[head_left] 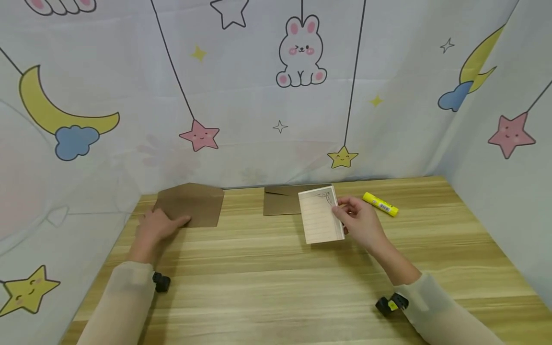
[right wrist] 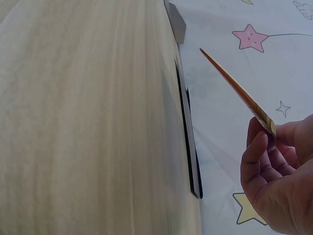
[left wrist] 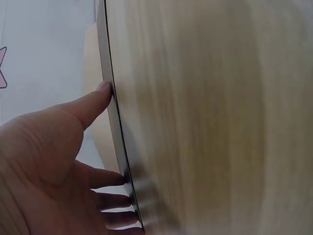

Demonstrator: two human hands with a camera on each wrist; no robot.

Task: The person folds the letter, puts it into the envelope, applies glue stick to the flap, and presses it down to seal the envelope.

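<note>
Table (head_left: 258, 297): was overlaid at far left by an envelope (head_left: 198, 206), touched by the left hand (head_left: 156, 225), fingers spread. Second envelope (head_left: 281, 203): was laid to the right, partly hidden. Card (head_left: 320, 218): was pinched aloft by the right hand (head_left: 363, 224). Glue stick (head_left: 380, 204): was laid far right.

sleeves (head_left: 120, 306): pale cream | wrist cameras (head_left: 161, 282): black (yellow patch (head_left: 392, 304), right one)
</note>
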